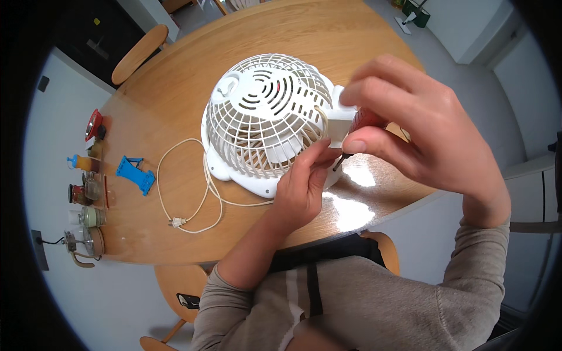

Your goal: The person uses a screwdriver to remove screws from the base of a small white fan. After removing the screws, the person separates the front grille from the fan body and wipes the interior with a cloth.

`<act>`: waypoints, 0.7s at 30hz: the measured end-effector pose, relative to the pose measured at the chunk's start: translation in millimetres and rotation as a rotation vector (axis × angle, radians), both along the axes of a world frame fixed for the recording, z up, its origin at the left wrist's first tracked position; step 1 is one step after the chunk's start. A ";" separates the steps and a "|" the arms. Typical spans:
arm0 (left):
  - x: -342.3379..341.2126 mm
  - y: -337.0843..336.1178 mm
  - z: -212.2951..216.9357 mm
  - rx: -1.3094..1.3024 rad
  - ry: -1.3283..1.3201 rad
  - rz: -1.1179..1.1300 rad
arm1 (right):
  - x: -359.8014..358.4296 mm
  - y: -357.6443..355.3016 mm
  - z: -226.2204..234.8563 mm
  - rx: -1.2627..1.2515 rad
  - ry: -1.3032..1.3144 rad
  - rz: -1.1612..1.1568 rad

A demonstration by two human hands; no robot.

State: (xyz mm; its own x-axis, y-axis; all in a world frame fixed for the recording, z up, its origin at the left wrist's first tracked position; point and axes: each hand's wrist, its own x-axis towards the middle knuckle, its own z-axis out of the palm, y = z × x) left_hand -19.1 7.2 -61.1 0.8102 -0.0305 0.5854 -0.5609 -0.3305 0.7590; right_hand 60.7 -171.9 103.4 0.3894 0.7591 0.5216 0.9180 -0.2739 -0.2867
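While the right hand [424, 123] pinches a screwdriver [367, 119], the left hand [300, 192] curls by the fan [266, 96], its hold unclear.

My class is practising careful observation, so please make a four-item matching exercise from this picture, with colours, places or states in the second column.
Things
1. Fan
2. Screwdriver
3. Plastic stand
4. Plug

Descriptions
A. Blue, lying left of the looped cord
B. White, with its round grille facing up
C. Pale, lying on the table at the cord's end
D. Red-handled, held in the right hand

Pairs: 1-B, 2-D, 3-A, 4-C
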 end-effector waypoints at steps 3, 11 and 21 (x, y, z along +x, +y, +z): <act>-1.0 -0.2 -1.4 -0.010 -0.013 0.002 | -1.0 0.3 -1.1 -0.096 0.000 -0.058; -2.9 2.8 4.1 0.111 -0.075 0.034 | -9.9 -1.1 14.8 -0.250 0.068 0.289; -2.7 -4.9 9.7 0.004 -0.018 0.026 | -14.1 0.1 6.4 0.023 -0.019 0.047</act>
